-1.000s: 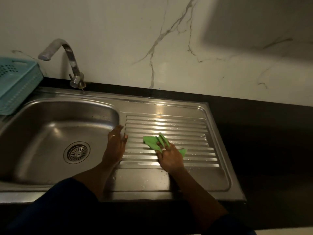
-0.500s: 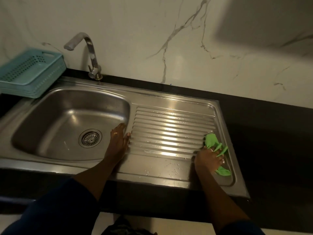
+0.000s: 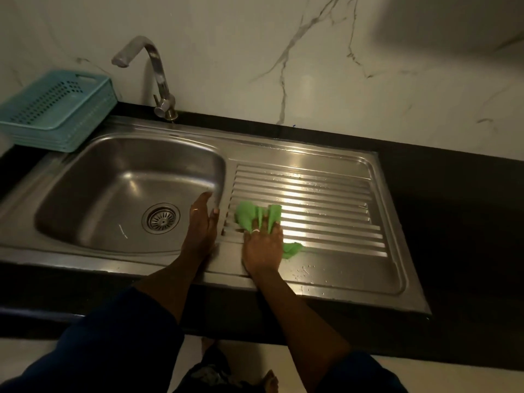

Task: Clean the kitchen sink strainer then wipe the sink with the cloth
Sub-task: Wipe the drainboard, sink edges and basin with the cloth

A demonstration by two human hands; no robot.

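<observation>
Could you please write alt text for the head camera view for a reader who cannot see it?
The right hand presses a green cloth on the ribbed steel drainboard of a stainless steel sink, while the left hand rests on the basin's edge. A round metal strainer sits in the drain.

Single wide-angle view, worn on the head. Looks forward and steeply down over the front edge of the black counter [image 3: 453,222]. Hangs near, right above the steel sink [image 3: 312,163]; takes in marble wall [image 3: 226,66] at top, floor [image 3: 453,384] at bottom.
</observation>
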